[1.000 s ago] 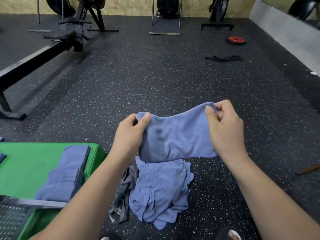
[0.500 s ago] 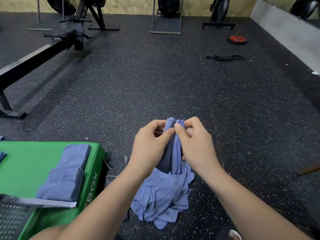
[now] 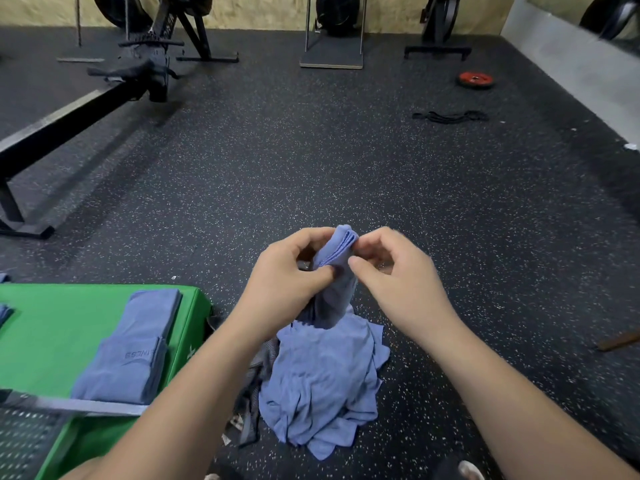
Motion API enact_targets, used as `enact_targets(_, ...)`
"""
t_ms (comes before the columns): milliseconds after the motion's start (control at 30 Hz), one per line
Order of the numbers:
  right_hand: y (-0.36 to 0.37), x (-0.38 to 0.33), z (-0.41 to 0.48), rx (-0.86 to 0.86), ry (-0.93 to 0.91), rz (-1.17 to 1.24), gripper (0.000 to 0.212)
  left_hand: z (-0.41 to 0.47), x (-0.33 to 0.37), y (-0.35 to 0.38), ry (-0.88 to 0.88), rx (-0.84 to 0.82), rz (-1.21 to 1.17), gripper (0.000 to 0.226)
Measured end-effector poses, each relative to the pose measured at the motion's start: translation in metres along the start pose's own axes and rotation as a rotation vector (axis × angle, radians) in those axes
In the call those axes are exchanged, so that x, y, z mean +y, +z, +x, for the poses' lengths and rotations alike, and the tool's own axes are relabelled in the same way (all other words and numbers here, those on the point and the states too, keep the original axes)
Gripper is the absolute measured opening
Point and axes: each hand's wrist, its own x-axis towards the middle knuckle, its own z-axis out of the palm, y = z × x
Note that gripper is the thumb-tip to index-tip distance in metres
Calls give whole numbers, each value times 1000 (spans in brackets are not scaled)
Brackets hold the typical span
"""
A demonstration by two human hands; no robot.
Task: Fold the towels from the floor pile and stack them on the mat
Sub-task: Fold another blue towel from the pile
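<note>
Edges together: the left hand [image 3: 287, 282] and right hand [image 3: 398, 282] both pinch the blue towel [image 3: 337, 271] at its doubled top edge, likely keeping the layers aligned. It hangs over the floor pile [image 3: 325, 382], which lies at six o'clock. The green mat [image 3: 52, 323] with its folded stack [image 3: 131, 348] waits at eight o'clock.

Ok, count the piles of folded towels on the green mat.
2 on the green mat: one stack near its right edge, one blue corner cut off at frame left. More may lie off-frame.

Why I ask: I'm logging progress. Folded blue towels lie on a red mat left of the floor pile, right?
No: the head view shows the mat is green, not red. The folded blue towels do lie on it, left of the floor pile.
</note>
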Motion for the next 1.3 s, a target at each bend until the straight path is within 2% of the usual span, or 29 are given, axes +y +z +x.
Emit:
enact_targets(67,-7,1,2,-15,-55,-99,38,0,1,-4,0,-46,-38,50)
enact_targets(133,-14,1,3,-94,-65,-115,66,0,1,-7,-14,-102,-97,47)
enact_targets(167,-17,1,4,-143,-61,-116,74,0,0,-8,-15,-127,-125,44)
enact_targets(233,-21,-1,4,-228,-46,-109,66,0,0,-10,-7,-162,-164,42)
enact_targets(333,-27,-3,5,-292,-55,-94,25,0,-1,-12,0,-209,-170,43)
enact_targets(367,-27,-3,5,-293,-66,-87,17,0,-2,-12,3,-219,-158,45)
enact_targets(433,-26,-2,5,-268,-92,-79,11,1,-2,-12,15,-224,-101,49)
enact_targets(533,-25,-1,6,-235,-125,-73,11,3,-5,-13,-1,-247,78,55)
enact_targets(667,-29,0,8,-104,-168,-82,13,4,-13,-19,-91,-291,297,35)
enact_targets(733,-32,2,10,-22,-181,-101,17,4,-14,-23,-99,-267,153,31)
enact_targets(800,-34,3,11,60,-183,-113,21,6,-11,-24,-114,-228,-122,28)
enact_targets(900,-32,1,10,163,-196,-125,22,6,-3,-16,-149,-147,-391,12)
enact_targets(1033,-27,0,14,234,-138,-120,24,5,0,-3,-134,-40,-444,7)
enact_targets(1300,-14,-5,22,258,-51,-62,27,3,3,4,-85,159,-484,21)
